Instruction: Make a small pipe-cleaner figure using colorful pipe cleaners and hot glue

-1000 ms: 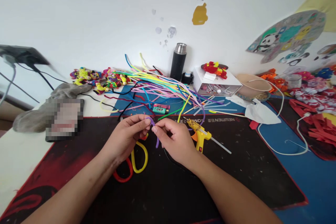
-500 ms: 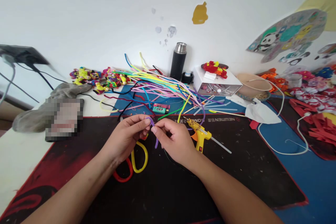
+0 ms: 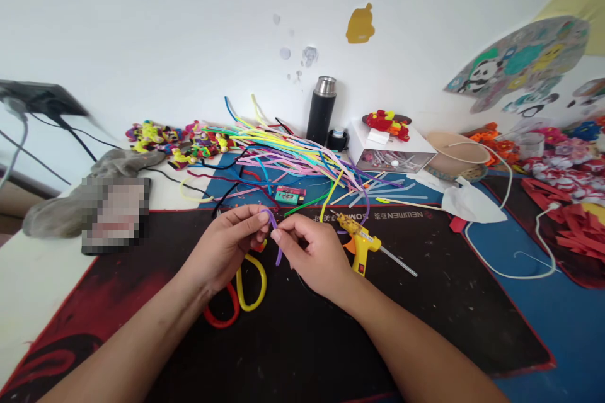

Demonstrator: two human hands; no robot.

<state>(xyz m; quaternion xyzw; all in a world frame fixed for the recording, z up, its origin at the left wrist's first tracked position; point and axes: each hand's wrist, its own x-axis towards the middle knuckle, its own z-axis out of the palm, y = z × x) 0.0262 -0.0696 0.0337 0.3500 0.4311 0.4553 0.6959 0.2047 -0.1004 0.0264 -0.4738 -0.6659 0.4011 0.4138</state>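
Observation:
A purple pipe cleaner [image 3: 278, 256] is bent over between my two hands, one end hanging down. My left hand [image 3: 231, 242] pinches its upper bend between thumb and fingertips. Just to the right, my right hand [image 3: 314, 249] grips it with thumb and curled index finger. Below my left hand lie scissors with a yellow and a red handle loop [image 3: 252, 283]; their blades are mostly hidden. Beside my right hand a yellow glue gun [image 3: 363, 245] rests on the black mat [image 3: 425, 321] with a clear glue stick in it.
Behind the hands lies a pile of coloured pipe cleaners [image 3: 288, 148]. A black thermos [image 3: 322, 110] and a white box [image 3: 392, 150] stand by the wall. At left is a phone-like object [image 3: 116, 214], pixelated. White cable [image 3: 508, 276] and red strips [image 3: 574, 227] lie at right.
The hanging end of the purple pipe cleaner has swung slightly left, and its bend between the fingers looks more arched. Both hands have barely moved.

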